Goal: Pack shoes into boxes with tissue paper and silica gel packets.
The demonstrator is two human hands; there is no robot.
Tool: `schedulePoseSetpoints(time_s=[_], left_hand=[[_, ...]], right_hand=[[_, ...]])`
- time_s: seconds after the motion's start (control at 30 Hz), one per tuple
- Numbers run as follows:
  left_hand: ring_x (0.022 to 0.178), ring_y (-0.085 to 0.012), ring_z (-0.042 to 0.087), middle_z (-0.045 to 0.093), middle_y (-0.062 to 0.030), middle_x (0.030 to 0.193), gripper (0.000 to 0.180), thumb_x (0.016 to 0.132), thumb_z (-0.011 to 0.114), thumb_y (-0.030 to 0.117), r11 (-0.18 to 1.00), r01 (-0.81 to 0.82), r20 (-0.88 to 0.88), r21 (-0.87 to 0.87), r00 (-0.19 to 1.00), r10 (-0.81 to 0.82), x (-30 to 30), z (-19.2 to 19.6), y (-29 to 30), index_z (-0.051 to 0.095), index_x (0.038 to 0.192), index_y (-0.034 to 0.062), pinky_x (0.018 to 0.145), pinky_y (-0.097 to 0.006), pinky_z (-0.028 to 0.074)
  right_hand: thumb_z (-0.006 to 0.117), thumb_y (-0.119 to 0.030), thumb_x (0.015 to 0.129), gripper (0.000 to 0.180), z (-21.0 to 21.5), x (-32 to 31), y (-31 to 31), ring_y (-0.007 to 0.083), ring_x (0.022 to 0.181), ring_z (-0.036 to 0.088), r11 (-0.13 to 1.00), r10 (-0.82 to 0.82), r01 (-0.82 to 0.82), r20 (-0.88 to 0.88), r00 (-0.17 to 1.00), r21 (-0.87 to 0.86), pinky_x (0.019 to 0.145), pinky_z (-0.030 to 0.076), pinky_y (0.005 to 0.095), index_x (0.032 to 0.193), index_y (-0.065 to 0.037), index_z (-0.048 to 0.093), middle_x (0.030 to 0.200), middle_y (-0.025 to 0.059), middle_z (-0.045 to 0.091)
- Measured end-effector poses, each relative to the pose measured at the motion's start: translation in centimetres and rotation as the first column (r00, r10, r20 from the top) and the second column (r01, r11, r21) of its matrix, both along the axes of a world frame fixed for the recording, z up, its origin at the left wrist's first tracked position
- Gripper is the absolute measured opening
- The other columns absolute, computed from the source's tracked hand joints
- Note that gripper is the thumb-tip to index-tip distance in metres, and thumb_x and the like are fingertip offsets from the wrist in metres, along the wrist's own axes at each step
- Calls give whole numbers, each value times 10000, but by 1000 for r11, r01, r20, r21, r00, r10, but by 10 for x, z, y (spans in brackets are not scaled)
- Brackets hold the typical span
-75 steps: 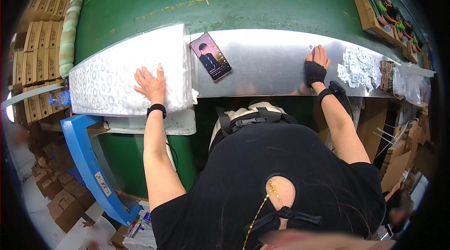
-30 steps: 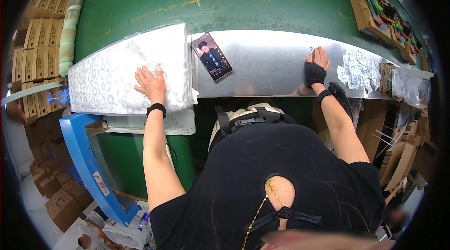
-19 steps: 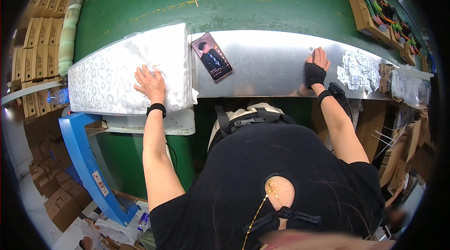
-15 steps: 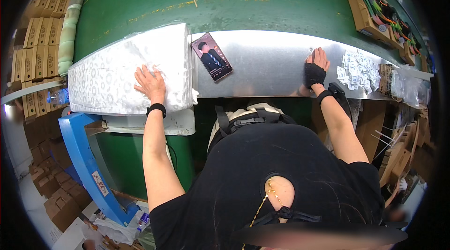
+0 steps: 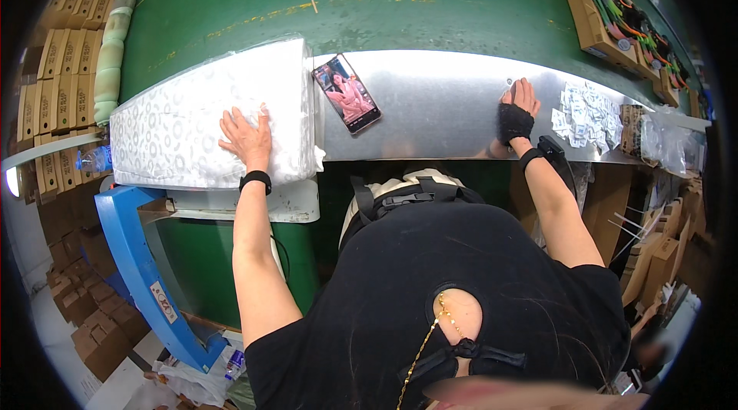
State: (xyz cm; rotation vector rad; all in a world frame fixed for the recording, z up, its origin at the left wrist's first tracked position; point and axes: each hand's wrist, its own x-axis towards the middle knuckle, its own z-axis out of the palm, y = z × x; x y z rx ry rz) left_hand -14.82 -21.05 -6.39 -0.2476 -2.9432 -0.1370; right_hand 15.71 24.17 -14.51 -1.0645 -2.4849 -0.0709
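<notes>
Almost nothing has moved since the earlier frames; only the picture on the phone [image 5: 347,93] has changed. The left hand [image 5: 247,137] lies flat, fingers spread and released, on the white patterned stack [image 5: 192,122] at the tabletop's [image 5: 438,102] left end, seemingly steadying it. The right hand [image 5: 516,112], in a black fingerless glove, rests open on bare metal, grasping nothing. The person's body hides the tabletop's near edge; the sachets [image 5: 588,112] to the right are too small to identify.

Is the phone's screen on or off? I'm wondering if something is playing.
On. The phone lies face up on the metal shelf, its screen lit with a colourful picture. Neither hand touches it. Whether the picture is moving, cannot tell.
</notes>
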Motion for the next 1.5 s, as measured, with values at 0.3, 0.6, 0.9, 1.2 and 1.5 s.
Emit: schedulePoseSetpoints(time_s=[0.3, 0.6, 0.9, 1.2, 1.5], left_hand=[[1259, -320, 196, 272, -184, 1330, 722, 780, 473, 548, 1000, 2, 6, -4, 1000, -2, 1, 2, 2, 358, 1252, 14, 952, -603, 116], [1267, -322, 181, 254, -185, 1343, 652, 798, 490, 451, 1000, -1, 29, 13, 1000, 1, 3, 3, 0, 344, 1261, 15, 966, -593, 105], [1265, -323, 187, 265, -190, 1339, 612, 812, 473, 414, 1000, -2, 31, 16, 1000, 2, 3, 5, 3, 342, 1257, 15, 967, -591, 110], [1241, -276, 265, 307, -135, 1327, 539, 833, 433, 437, 1000, 7, -17, -30, 1000, -7, -3, -7, -7, 386, 1231, 76, 930, -596, 195], [1228, -310, 306, 328, -189, 1324, 601, 827, 448, 427, 999, 46, 295, -10, 955, -41, -14, 24, 8, 386, 1245, 0, 970, -466, 263]], right_hand=[[497, -210, 763, 371, -1, 0, 0, 231, 1177, 379, 1000, 1, 0, -15, 1000, 17, 936, 265, 399, 1099, -53, 510, 1220, 90, 472], [498, -211, 763, 367, -1, 0, -1, 227, 1171, 382, 1000, 11, -11, -22, 1000, 20, 925, 272, 398, 1096, -57, 507, 1220, 84, 469], [484, -216, 764, 362, 5, -1, -1, 230, 1174, 375, 1000, 14, -13, -22, 1000, 28, 915, 277, 409, 1087, -54, 505, 1221, 91, 462], [511, -198, 730, 340, -3, -2, -5, 239, 1140, 396, 999, -23, 25, -50, 998, 39, 889, 303, 422, 1032, -40, 518, 1186, 109, 470], [526, -213, 743, 380, 6, 4, -3, 237, 1187, 341, 993, -48, 35, -111, 993, -114, 925, 257, 430, 1077, -31, 528, 1227, 122, 436]])
